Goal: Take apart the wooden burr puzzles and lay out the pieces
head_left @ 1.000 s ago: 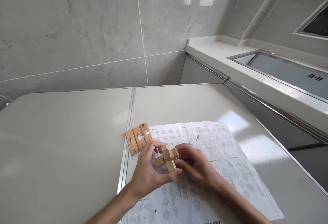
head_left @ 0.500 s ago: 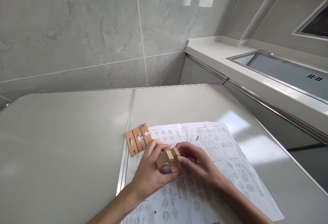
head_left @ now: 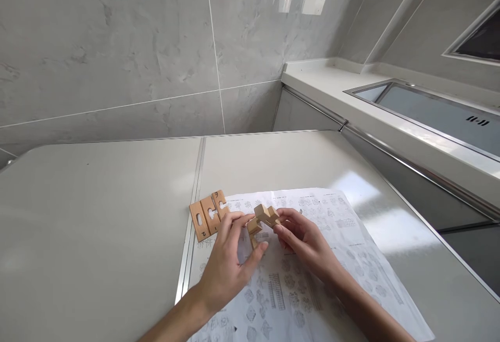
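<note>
Between the fingers and thumb of my left hand (head_left: pixel 230 258) is a pale notched wooden puzzle piece (head_left: pixel 254 226), partly covered by the fingers. My right hand (head_left: pixel 302 237) pinches more notched wood, a wooden puzzle piece (head_left: pixel 266 214), by its right end. These pieces meet or overlap at an angle above the paper; I cannot tell whether they interlock. Just beyond my left hand lie several flat brown wooden boards side by side, among them a slotted board marked 2 (head_left: pixel 198 223) and another cut-out board (head_left: pixel 213 222).
A large printed sheet (head_left: pixel 275 290) with small line drawings lies under my hands on the white table (head_left: pixel 117 227). A metal seam (head_left: pixel 195 175) crosses the tabletop. Grey tiled wall (head_left: pixel 148 45) stands behind, and a white counter (head_left: pixel 312 78) with a metal-framed panel runs along the right.
The wooden pieces, held compactly together before, now spread apart at an angle. The right hand's piece has risen slightly, and my left thumb and fingers have loosened.
</note>
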`<move>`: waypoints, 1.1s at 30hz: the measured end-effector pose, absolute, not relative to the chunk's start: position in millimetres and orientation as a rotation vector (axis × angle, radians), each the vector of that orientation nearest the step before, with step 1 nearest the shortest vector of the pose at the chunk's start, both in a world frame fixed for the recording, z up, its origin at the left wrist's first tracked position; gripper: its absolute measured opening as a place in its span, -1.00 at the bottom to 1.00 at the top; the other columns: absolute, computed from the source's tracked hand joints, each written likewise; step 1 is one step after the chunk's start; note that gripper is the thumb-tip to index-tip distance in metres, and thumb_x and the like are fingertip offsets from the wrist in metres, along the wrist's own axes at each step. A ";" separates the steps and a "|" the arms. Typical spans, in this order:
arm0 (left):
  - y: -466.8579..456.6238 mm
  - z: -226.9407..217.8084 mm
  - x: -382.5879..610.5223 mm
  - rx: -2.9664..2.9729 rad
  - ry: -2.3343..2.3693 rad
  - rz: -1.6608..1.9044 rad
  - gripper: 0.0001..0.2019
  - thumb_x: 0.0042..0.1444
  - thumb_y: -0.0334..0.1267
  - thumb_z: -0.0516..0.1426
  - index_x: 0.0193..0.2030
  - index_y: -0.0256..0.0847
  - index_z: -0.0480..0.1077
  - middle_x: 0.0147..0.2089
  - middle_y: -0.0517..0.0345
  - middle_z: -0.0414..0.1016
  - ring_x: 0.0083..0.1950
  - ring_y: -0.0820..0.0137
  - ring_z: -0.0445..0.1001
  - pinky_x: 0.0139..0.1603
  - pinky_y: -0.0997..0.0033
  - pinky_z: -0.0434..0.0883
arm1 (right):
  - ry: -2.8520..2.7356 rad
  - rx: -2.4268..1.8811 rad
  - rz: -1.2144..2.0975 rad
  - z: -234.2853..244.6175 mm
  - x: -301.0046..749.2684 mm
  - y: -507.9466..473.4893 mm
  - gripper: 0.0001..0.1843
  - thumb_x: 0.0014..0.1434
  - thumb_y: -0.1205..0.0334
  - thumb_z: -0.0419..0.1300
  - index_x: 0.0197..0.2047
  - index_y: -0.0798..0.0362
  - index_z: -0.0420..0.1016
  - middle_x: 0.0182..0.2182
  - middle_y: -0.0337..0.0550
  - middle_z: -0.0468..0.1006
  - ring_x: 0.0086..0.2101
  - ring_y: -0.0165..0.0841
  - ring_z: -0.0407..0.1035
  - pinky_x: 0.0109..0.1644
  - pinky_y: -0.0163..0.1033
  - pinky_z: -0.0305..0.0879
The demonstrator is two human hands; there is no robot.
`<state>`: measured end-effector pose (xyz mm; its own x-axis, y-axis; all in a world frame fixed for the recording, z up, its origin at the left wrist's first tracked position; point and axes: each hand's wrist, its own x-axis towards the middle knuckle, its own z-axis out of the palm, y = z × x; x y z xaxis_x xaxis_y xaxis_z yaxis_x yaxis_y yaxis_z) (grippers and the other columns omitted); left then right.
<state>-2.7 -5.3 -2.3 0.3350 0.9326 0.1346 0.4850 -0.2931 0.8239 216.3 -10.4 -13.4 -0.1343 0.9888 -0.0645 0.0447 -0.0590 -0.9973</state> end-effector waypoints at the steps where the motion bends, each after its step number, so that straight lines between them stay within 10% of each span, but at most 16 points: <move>1: -5.1 -0.4 -3.0 1.882 1.239 0.841 -0.73 0.47 -0.04 0.17 0.23 0.04 0.40 0.18 0.01 0.42 0.14 0.15 0.53 0.12 0.10 0.59 | -1.323 -1.212 1.357 -13.1 216.3 -10.5 -0.60 0.46 -0.18 0.24 0.11 -0.04 0.49 -0.39 -0.24 0.47 -0.42 -0.34 0.34 -0.37 -0.21 0.26; 13: -0.1 6.1 -4.5 1.810 1.258 0.919 -0.69 0.49 0.03 0.11 -0.25 -0.08 0.37 -0.20 0.12 0.45 -0.20 0.26 0.42 -0.21 0.27 0.41 | -1.392 -0.932 1.814 8.5 209.5 -17.5 -0.57 0.40 -0.20 0.33 -0.05 0.02 0.48 -0.41 -0.30 0.38 -0.45 -0.42 0.22 -0.37 -0.26 0.13; 24: 20.6 2.2 -24.9 2.725 1.519 0.867 -0.71 0.37 -0.20 0.18 -0.39 -0.10 0.23 -0.44 0.22 0.39 -0.34 0.28 0.37 -0.20 0.19 0.26 | -1.374 -1.381 1.110 -2.9 217.0 -10.8 -0.59 0.40 -0.21 0.28 -0.13 -0.01 0.51 -0.38 -0.14 0.54 -0.44 -0.32 0.36 -0.43 -0.22 0.31; 33: 9.7 8.2 -18.4 2.842 1.296 0.821 -0.69 0.15 -0.29 0.21 -0.45 -0.11 0.11 -0.53 0.27 0.31 -0.38 0.30 0.29 -0.16 0.13 0.29 | -1.772 -1.535 0.605 -18.5 208.2 -14.7 -0.85 0.21 0.24 0.24 -0.27 -0.08 0.30 -0.54 -0.32 0.46 -0.58 -0.37 0.30 -0.48 -0.24 0.16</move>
<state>-18.4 9.7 8.2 0.5493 0.6828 0.4817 0.7274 -0.6745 0.1265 208.2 -14.7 -18.5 -0.0474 0.9776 0.2049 0.6479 0.1862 -0.7386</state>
